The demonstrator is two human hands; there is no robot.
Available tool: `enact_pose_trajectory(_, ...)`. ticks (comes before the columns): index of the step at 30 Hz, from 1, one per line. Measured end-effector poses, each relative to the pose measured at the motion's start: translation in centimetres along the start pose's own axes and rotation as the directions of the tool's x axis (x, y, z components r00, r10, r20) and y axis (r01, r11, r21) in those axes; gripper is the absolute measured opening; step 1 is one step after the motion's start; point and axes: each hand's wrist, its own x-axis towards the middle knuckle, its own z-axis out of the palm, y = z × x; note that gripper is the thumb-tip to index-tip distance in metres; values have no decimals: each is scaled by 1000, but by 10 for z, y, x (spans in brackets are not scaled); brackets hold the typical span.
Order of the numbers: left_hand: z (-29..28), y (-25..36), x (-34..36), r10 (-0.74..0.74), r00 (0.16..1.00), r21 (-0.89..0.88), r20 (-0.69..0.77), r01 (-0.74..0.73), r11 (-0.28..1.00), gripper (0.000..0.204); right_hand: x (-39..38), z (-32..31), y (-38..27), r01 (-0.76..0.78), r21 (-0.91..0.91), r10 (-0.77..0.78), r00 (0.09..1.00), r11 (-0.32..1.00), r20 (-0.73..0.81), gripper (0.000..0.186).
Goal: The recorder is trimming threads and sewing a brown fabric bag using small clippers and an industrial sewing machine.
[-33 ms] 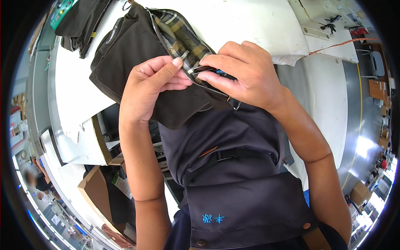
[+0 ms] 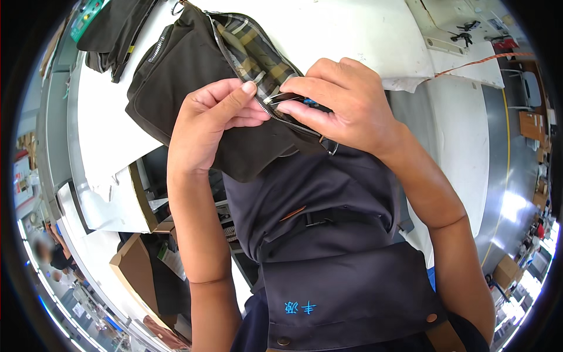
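Note:
A dark bag (image 2: pixel 186 70) lies on the white table, its long zipper (image 2: pixel 218 42) undone and its plaid lining (image 2: pixel 249 47) showing. My left hand (image 2: pixel 205 117) is closed, pinching the zippered edge of the bag between thumb and fingers. In my right hand (image 2: pixel 355 105) is a pair of thread snips (image 2: pixel 288 96), held between thumb and fingers, with a bit of blue near the grip. Their pale metal tips point left and rest by the lining and the zipper edge, close to my left fingertips. My palm hides much of the tool.
Another dark bag (image 2: pixel 120 32) lies at the far left of the white table (image 2: pixel 352 29). An opened cardboard box (image 2: pixel 134 267) stands below the table at the left. Black clamps (image 2: pixel 463 36) and an orange cord (image 2: pixel 487 59) are at the far right. A person (image 2: pixel 60 255) is at the far left.

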Motion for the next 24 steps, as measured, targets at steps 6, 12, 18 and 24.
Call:
enact_pose_trajectory(6,-1,0,0,1,1000,1,3,-1,1000,22,-1,2,0,1,21,-1,1000,1000,-25,19)
enact_pose_trajectory(12,-1,0,0,4,1000,-1,9,-4,1000,22,1,0,0,39,-24,-40,999,999,-24,19)
enact_pose_trajectory(18,-1,0,0,6,1000,0,9,-6,1000,21,0,3,4,107,-45,-107,994,993,-19,20)
enact_pose_trajectory(24,0,-1,0,3,1000,7,6,-3,1000,21,-4,8,8,193,-89,-199,977,977,-69,24)
